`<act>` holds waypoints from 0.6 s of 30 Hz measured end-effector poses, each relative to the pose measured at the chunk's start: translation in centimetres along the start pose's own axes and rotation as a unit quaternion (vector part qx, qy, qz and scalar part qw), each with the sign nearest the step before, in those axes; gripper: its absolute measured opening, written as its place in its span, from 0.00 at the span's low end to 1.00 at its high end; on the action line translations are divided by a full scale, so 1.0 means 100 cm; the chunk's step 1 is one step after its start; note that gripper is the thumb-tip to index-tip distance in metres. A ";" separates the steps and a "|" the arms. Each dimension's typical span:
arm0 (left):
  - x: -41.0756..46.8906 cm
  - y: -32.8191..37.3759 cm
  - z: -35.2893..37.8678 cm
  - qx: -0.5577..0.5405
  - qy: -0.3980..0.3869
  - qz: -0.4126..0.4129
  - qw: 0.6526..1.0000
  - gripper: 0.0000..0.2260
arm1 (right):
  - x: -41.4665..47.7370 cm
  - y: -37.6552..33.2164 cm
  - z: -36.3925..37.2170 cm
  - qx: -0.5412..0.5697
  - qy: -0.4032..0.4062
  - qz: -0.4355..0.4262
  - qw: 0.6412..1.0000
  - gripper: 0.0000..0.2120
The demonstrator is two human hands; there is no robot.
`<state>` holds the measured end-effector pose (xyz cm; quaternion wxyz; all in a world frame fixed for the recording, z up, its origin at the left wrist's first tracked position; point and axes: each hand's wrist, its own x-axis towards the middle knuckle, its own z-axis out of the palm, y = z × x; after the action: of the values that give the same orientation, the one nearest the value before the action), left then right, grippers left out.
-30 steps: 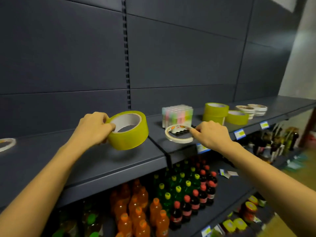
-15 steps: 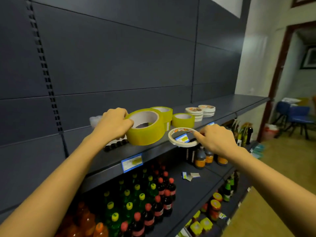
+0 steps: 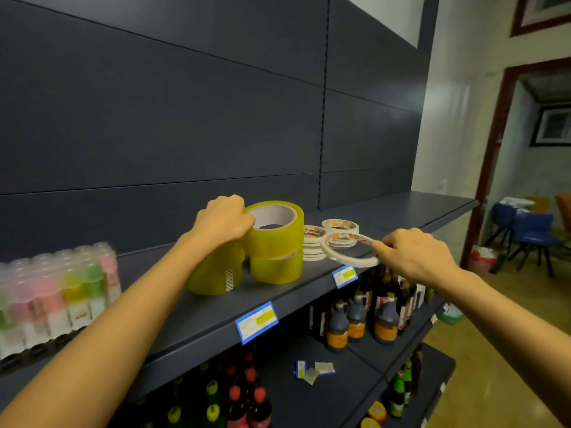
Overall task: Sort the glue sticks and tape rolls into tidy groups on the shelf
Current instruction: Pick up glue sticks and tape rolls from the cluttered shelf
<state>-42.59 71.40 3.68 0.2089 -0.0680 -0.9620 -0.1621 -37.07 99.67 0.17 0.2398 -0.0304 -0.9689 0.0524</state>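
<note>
One wide-angle head-worn camera looks forward and down, close along a dark grey metal shelf toward a red-brown door frame.

A shrink-wrapped pack of pink, yellow and green glue sticks stands upright at the left of the dark shelf. The left hand grips a wide yellow tape roll lying on top of a second yellow roll, with a third yellow roll just beside them. To their right sit two stacks of thin white rolls, and the right hand pinches one thin white ring just in front of them, over the shelf edge.
</note>
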 end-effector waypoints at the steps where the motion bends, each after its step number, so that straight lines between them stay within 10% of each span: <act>1: 0.008 0.002 0.005 0.008 -0.005 -0.006 1.000 0.09 | 0.009 0.007 0.001 0.004 -0.001 0.000 1.000 0.24; 18: 0.047 0.036 0.060 0.326 -0.033 -0.081 0.941 0.13 | 0.159 0.017 0.067 0.062 -0.038 -0.127 0.989 0.22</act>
<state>-48.43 77.12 1.59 0.1741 0.0761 -0.9708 0.1461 -54.22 102.11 1.43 0.2093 0.1099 -0.9681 0.0826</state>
